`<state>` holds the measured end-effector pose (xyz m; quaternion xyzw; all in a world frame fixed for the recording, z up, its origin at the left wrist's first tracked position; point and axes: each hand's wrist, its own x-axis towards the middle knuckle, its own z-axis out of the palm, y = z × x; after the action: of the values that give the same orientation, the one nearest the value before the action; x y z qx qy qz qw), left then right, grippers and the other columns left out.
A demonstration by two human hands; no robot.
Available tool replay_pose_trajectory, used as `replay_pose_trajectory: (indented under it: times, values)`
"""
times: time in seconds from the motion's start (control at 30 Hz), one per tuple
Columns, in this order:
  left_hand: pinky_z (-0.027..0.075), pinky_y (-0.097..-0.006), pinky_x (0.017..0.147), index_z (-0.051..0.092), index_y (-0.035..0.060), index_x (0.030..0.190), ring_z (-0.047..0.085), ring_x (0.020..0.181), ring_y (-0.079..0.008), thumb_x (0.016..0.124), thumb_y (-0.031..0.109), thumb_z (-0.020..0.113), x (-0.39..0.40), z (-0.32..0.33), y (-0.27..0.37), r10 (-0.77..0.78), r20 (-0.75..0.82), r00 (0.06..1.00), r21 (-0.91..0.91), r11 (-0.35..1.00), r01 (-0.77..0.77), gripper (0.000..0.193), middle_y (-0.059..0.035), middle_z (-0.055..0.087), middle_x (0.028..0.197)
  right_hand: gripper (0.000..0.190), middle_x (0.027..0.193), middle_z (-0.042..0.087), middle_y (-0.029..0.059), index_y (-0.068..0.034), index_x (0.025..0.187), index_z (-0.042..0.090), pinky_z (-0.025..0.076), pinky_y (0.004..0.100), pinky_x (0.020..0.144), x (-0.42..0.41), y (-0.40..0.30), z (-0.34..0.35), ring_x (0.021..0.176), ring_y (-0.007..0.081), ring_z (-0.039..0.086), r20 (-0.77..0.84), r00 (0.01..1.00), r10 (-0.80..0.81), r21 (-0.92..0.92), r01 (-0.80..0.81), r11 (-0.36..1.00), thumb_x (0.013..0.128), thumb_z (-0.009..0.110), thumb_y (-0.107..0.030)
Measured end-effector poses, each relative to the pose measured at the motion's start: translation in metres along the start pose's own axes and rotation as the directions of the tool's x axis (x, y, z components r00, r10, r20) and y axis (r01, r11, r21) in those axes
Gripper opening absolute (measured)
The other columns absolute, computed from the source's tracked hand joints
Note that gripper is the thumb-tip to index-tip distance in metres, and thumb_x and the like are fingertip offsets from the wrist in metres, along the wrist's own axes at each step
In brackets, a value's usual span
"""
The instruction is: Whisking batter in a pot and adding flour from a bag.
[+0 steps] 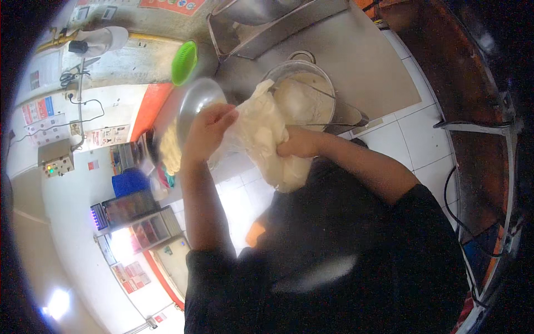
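A clear plastic bag [267,137] with a pale, dough-like mass hangs between my hands. My left hand [212,127] pinches the bag's edge with thumb and fingers. Lower on the bag, my right hand [298,142] grips its side; its fingertips are partly hidden in the folds. Just behind the bag stands a round metal pot [333,87] with a pale, floury or creamy content [302,98]. A thin, dark, long-handled tool [350,109] lies across the pot's rim. Beyond my left hand is a shiny metal bowl [202,94], partly hidden by that hand.
A green plastic basket [184,62] stands against the wall beyond the bowl. A metal sink or trough [288,31] is at the top. Pale yellow dough-like pieces [170,148] lie left of my left forearm. White floor tiles [425,137] and a black cable [448,192] are at the right.
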<state>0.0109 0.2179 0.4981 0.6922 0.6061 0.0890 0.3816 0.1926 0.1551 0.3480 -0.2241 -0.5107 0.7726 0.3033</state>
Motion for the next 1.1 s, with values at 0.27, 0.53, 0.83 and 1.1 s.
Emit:
replay_pose_trajectory:
  times: [0.27, 0.53, 0.83, 1.1]
  values:
    - [0.046, -0.0280, 0.071, 0.060, 0.0000, 0.102, 0.057, 0.075, -0.0159, 0.073, 0.013, 0.066, -0.007, 0.008, 0.016, 0.200, -0.003, 0.980, 0.270, 0.944, -0.191, 0.032, -0.0094, 0.062, 0.086, 0.048, 0.103, 0.058, 0.0134, -0.001, 0.115, 0.049, 0.044, 0.0355, 0.084, -0.006, -0.008, 0.000, 0.092, 0.0249, 0.057, -0.017, 1.000, 0.015, 0.027, -0.014, 1.000, 0.072, 0.058, -0.019]
    - [0.047, -0.0319, 0.073, 0.063, 0.0038, 0.096, 0.060, 0.079, -0.0238, 0.068, 0.016, 0.065, -0.015, 0.019, 0.036, 0.184, -0.078, 0.980, 0.582, 0.806, -0.105, 0.030, -0.0121, 0.064, 0.086, 0.043, 0.095, 0.061, 0.0129, -0.001, 0.109, 0.054, 0.046, 0.0360, 0.079, 0.005, 0.008, -0.003, 0.085, 0.0243, 0.059, 0.006, 1.000, 0.017, -0.023, -0.016, 1.000, 0.072, 0.059, -0.023]
    - [0.047, -0.0347, 0.069, 0.064, 0.0023, 0.076, 0.061, 0.076, -0.0255, 0.071, 0.014, 0.059, -0.007, 0.022, 0.025, 0.234, -0.214, 0.949, 0.625, 0.779, -0.051, 0.014, -0.0139, 0.063, 0.080, 0.041, 0.093, 0.061, 0.0110, -0.001, 0.107, 0.056, 0.047, 0.0362, 0.076, 0.004, 0.011, -0.003, 0.083, 0.0225, 0.059, 0.026, 0.998, -0.061, 0.094, 0.058, 0.994, 0.072, 0.060, -0.021]
    - [0.041, -0.0273, 0.058, 0.057, -0.0010, 0.072, 0.049, 0.059, -0.0129, 0.079, 0.014, 0.056, -0.017, 0.006, 0.023, 0.254, -0.313, 0.915, 0.465, 0.881, -0.085, 0.017, -0.0065, 0.054, 0.061, 0.043, 0.093, 0.060, 0.0108, 0.000, 0.110, 0.052, 0.047, 0.0355, 0.074, 0.004, 0.012, -0.007, 0.080, 0.0227, 0.059, 0.078, 0.997, -0.006, 0.185, -0.009, 0.983, 0.072, 0.057, -0.020]
